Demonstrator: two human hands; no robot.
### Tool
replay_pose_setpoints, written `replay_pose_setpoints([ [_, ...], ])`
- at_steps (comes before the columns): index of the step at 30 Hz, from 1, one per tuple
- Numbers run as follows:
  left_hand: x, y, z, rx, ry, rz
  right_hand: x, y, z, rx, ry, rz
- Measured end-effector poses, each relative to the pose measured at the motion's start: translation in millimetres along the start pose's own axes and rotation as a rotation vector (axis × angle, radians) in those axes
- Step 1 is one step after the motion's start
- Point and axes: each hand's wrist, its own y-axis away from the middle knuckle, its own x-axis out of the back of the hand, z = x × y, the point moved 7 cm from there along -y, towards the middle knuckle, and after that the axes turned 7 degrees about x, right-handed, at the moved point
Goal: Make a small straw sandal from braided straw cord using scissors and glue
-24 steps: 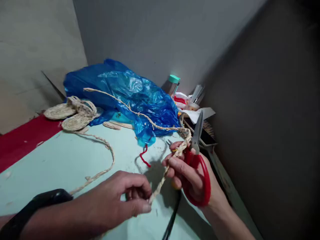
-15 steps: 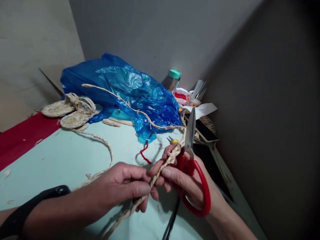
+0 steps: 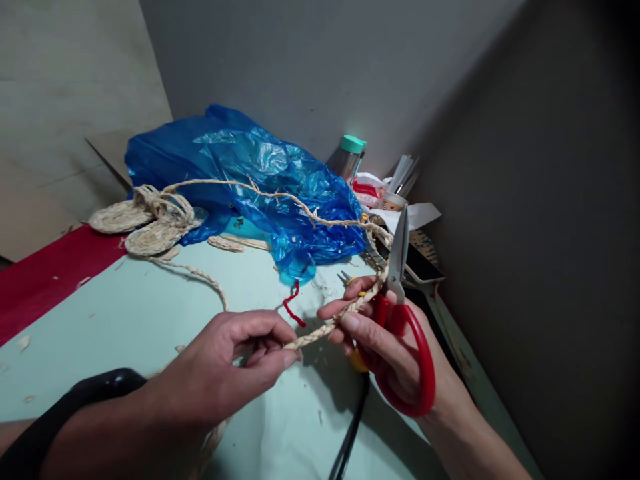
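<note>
A pale braided straw cord [image 3: 316,335] runs between both hands. My left hand [image 3: 235,367] pinches it between thumb and fingertips. My right hand [image 3: 387,343] grips the cord a little farther along, with red-handled scissors [image 3: 429,373] hung on the same hand. The scissors' blades point up and look closed. Past the right hand, the cord loops back over the blue bag towards a pair of woven straw slippers [image 3: 155,239] at the left. Beneath the right hand lies a tool with pointed grey jaws [image 3: 343,276] and yellow parts, mostly hidden.
A crumpled blue plastic bag [image 3: 235,150] covers the table's back. Behind it stand a green-lidded bottle [image 3: 345,165] and a paper cup [image 3: 391,202]. A short red cord [image 3: 291,311] lies mid-table, and a phone-like device [image 3: 423,264] sits by the right wall.
My left hand has slid down and left along the cord, away from the right hand. The right hand has moved slightly right with the scissors, and the far cord has shifted upward.
</note>
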Motion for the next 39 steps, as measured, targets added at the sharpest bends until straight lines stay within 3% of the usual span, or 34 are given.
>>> replay_pose_setpoints([
  [6,-4.4,1,4,-0.039,0.265,-0.106,0,-3,-3,0.026,-0.085,0.015],
  [12,-7.8,4,-7,0.169,0.415,-0.079,0,-4,-4,0.041,-0.097,0.011],
  [18,-5.3,5,-5,0.115,0.323,-0.128,-5,-3,-3,0.054,-0.115,-0.031],
  [26,-16.2,6,-8,0.173,0.304,-0.227,-14,2,6,0.023,-0.074,-0.112],
  [31,-8.0,7,-4,0.071,0.125,-0.132,-18,4,6,-0.022,-0.048,-0.142],
  [34,-4.3,9,0,0.007,0.015,-0.088,-10,2,4,-0.044,0.013,-0.064],
  [39,-7.1,5,-1,0.011,-0.022,-0.14,10,-5,-10,0.091,0.235,0.127],
])
